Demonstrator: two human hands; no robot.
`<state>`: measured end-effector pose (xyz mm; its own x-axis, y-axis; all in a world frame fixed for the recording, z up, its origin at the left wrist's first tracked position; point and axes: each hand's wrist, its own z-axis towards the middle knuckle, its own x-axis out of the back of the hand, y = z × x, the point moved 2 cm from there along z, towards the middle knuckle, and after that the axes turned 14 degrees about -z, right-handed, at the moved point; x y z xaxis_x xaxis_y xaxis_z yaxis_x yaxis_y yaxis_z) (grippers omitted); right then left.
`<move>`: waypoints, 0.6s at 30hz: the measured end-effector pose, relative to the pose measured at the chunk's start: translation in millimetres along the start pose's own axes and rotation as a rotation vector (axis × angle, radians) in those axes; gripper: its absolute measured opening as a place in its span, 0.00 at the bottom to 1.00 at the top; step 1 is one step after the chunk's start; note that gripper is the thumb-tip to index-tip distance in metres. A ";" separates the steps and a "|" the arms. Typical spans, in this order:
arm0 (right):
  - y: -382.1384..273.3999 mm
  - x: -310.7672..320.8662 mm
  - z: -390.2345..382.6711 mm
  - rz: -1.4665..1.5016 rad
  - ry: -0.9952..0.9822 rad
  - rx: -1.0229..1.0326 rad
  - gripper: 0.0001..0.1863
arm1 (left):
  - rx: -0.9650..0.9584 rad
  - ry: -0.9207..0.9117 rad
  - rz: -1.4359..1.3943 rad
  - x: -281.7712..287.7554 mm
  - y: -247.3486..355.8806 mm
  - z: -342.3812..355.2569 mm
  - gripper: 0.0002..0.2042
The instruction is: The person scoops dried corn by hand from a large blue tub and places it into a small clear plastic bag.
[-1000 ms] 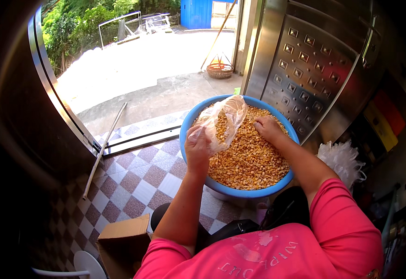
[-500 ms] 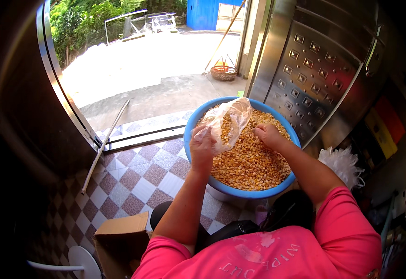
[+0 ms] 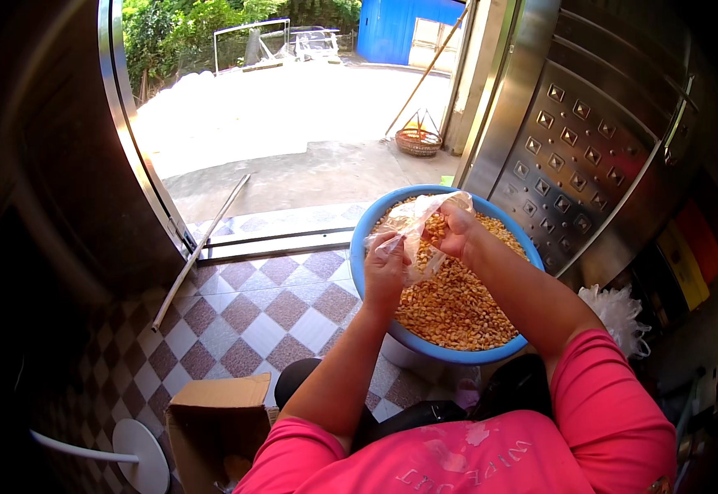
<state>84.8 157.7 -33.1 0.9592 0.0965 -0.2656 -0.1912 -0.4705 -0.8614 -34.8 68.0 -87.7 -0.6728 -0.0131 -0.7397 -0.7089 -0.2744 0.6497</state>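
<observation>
A wide blue basin (image 3: 443,356) full of yellow corn kernels (image 3: 462,309) stands in front of me. My left hand (image 3: 386,267) pinches the near left edge of a clear plastic bag (image 3: 412,216), holding it above the kernels. At the bag's mouth is my right hand (image 3: 457,235), its fingers curled around some corn kernels; a few of these show at the fingertips. The bag's film partly hides the fingertips.
An open cardboard box (image 3: 219,393) and a white round-based stand (image 3: 143,457) are at lower left. A pale pole (image 3: 202,251) leans across the doorway sill. White plastic bags (image 3: 618,317) lie right of the basin, near the metal door (image 3: 573,156). Outside stands a wicker basket (image 3: 418,142).
My right hand has moved from the kernels in the basin up and left to the bag's mouth. The left hand still holds the bag. The whole view has shifted slightly.
</observation>
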 end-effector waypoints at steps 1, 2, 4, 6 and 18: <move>-0.4 -1.1 5.0 -0.003 -0.003 -0.002 0.10 | -0.003 0.004 0.000 1.6 -0.3 0.4 0.09; -2.5 -0.4 12.2 -0.009 0.011 0.035 0.11 | -0.009 0.004 0.003 2.8 -0.4 0.8 0.09; -8.6 14.1 32.6 0.011 -0.051 0.091 0.16 | -0.012 -0.006 0.002 -1.1 -1.0 1.8 0.09; -12.4 6.2 28.5 0.019 -0.022 0.147 0.17 | -0.013 -0.011 -0.018 1.7 0.0 1.5 0.09; -24.9 23.2 4.4 -0.522 -0.043 0.227 0.21 | 0.020 -0.001 -0.081 3.4 1.7 4.0 0.07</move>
<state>110.9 175.5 -19.8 0.9301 0.3034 0.2072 0.2616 -0.1509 -0.9533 -39.1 71.4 -88.4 -0.6135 0.0092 -0.7897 -0.7649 -0.2557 0.5913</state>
